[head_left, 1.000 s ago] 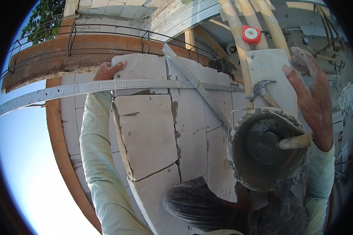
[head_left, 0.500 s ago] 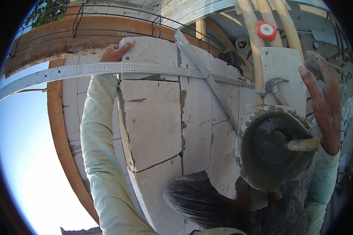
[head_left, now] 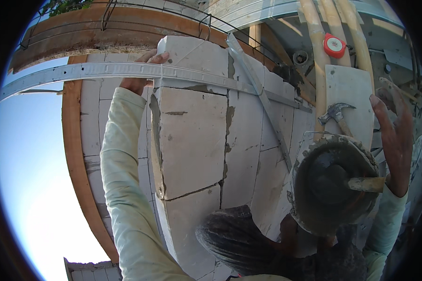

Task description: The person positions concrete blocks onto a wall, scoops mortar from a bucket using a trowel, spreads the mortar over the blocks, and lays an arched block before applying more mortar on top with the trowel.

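My left hand [head_left: 147,58] is at the far left corner of the white block wall [head_left: 192,140]. Its thumb lies along the far edge of a long perforated metal profile [head_left: 103,70], and part of a finger shows on the near side; the profile hides the rest. This profile crosses the wall top and sticks out past its left side. To the right, my right hand [head_left: 396,114] is raised with fingers apart, holding nothing. Nearest to it are a claw hammer [head_left: 336,113] on a pale board [head_left: 347,86] and a bucket [head_left: 297,206] of grey liquid with a wooden handle [head_left: 366,184] sticking out.
Another metal strip [head_left: 262,103] lies diagonally over the blocks. A red tape measure [head_left: 334,45] rests on wooden poles [head_left: 314,28] at the far right. Rebar [head_left: 150,8] and a brown beam [head_left: 79,40] run along the far side. My dark-clad knee [head_left: 229,234] is close to the wall.
My left hand has drawn back from the block's far corner to the metal profile. The view has shifted slightly; my right hand remains raised and open.
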A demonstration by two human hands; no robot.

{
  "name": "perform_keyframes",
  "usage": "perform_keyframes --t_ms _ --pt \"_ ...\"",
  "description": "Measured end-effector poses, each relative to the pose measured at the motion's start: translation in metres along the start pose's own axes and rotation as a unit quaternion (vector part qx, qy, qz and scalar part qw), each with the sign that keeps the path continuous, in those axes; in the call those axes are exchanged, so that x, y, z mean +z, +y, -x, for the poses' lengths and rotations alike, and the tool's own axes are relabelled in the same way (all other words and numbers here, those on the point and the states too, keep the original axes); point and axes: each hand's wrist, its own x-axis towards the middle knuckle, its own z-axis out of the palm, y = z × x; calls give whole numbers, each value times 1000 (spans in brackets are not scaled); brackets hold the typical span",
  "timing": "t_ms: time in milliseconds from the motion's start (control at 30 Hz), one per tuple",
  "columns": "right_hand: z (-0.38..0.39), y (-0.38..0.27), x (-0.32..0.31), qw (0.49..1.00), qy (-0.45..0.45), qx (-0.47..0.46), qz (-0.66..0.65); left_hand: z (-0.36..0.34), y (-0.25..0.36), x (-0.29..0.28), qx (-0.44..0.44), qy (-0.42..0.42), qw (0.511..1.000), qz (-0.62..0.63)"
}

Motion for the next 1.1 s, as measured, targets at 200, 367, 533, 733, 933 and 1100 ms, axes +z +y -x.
perform_keyframes --t_ms 200,367,533,733,933,1100 --pt "-1 0 -2 1000 -7 -1 13 -2 1 5 17 -11 1000 -23" --pt "-1 -3 1 1000 -3 13 -19 -2 -6 -5 20 -11 1000 1" --pt "-2 1 -2 1000 -17 -17 -3 3 -8 0 9 -28 999 32" --pt "3 12 -7 991 -35 -78 104 7 4 15 -6 -43 999 18" --pt "32 -10 -27 941 -238 -111 215 -9 -22 -22 13 -61 996 64" --pt "51 20 -39 938 -198 -110 263 1 -8 0 4 -33 999 44"
